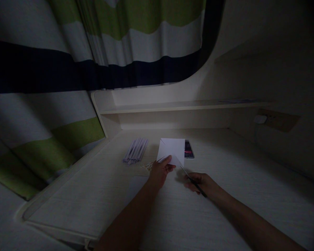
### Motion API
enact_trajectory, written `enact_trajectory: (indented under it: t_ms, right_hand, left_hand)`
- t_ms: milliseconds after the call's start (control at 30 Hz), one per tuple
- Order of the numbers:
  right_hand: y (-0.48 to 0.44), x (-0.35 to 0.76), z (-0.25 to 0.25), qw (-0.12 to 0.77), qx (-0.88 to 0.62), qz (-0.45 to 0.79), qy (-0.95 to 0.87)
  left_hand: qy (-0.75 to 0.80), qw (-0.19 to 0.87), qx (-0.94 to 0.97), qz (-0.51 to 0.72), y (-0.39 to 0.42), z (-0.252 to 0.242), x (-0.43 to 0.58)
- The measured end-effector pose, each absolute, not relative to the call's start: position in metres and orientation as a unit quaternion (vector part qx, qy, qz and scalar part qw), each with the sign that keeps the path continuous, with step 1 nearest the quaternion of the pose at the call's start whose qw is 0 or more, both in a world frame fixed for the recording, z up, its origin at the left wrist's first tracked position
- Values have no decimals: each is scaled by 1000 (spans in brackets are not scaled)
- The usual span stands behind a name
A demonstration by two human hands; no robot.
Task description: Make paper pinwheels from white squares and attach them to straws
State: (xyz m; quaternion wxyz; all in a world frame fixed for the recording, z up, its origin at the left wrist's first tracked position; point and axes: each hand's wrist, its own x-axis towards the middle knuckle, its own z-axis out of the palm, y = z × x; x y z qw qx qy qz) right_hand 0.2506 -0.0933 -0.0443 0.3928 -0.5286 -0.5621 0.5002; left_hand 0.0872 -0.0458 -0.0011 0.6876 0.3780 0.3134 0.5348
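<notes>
My left hand grips the near edge of a white square sheet of paper, thumb on top and fingers below. Short diagonal lines, cuts or creases, run in from the sheet's corners. Close to its near right corner, my right hand is closed around a slim tool with a dark handle and a thin metal tip. The tip points up and left toward the paper; I cannot tell whether they touch. The dim light leaves the tool's exact kind unclear.
Left of the paper lies a stack of narrow pale strips or rolls, with small pale bits beside it. A flat pale sheet lies partly behind my left forearm. A dark item, partly pixelated, is right of the paper. A shelf runs along the back.
</notes>
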Motion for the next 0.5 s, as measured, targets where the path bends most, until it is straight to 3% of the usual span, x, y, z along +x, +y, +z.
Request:
enact_trajectory:
  t_ms: [167,300,400,500]
  right_hand:
    - [-92,261,-28,504,-557,465,-468]
    - [-96,273,-5,601,-505,432,-444]
    - [-100,277,5,604,-469,470,-441]
    - [-102,276,5,552,-477,512,-453]
  left_hand:
    - [327,645,442,532,-46,-3,86]
    - [347,623,556,427,-50,-5,84]
    - [341,631,623,314,-52,-8,81]
    - [324,631,658,253,-53,-13,78]
